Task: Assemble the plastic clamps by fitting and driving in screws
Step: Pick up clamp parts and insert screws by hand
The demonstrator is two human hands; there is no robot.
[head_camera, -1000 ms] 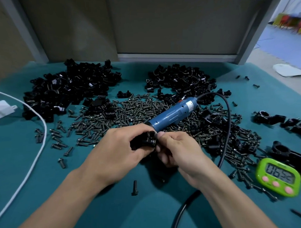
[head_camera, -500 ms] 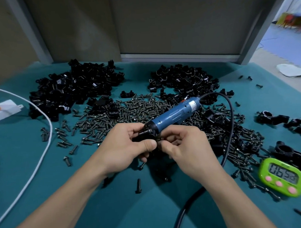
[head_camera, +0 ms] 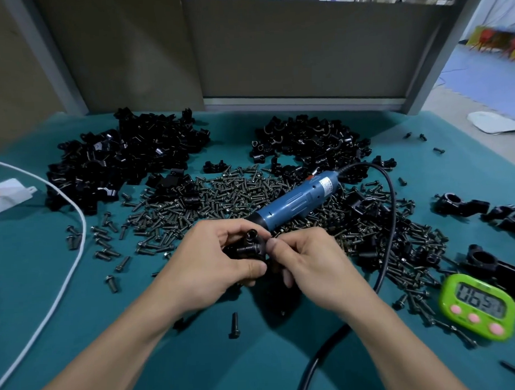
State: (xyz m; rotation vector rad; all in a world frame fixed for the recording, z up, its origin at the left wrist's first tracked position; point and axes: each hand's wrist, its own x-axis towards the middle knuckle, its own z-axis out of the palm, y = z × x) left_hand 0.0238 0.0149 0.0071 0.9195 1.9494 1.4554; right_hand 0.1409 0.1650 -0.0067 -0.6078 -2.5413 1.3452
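My left hand [head_camera: 212, 263] came in from the lower left with the forearm low over the teal surface [head_camera: 80, 332], palm turned inward, its fingers [head_camera: 253, 268] curled and clamped round a black plastic clamp [head_camera: 246, 249] held just above the surface, in front of the nose of the blue electric screwdriver [head_camera: 297, 203]. My right hand [head_camera: 311, 268] met it from the other side, knuckles up, with thumb and forefinger pinched together against the clamp's right edge; whether they also nipped a screw there I could not tell. A dark screw [head_camera: 243, 249] lay crosswise in the clamp between my two thumbs. The screwdriver rested on the heap of loose screws [head_camera: 221, 196], its black cable [head_camera: 389, 234] looping back past my right wrist. It carried a white label [head_camera: 326, 183] near the cable end, the print too small to read. The green timer [head_camera: 479, 306] at my right showed dark digits on a grey screen, too blurred to read surely.
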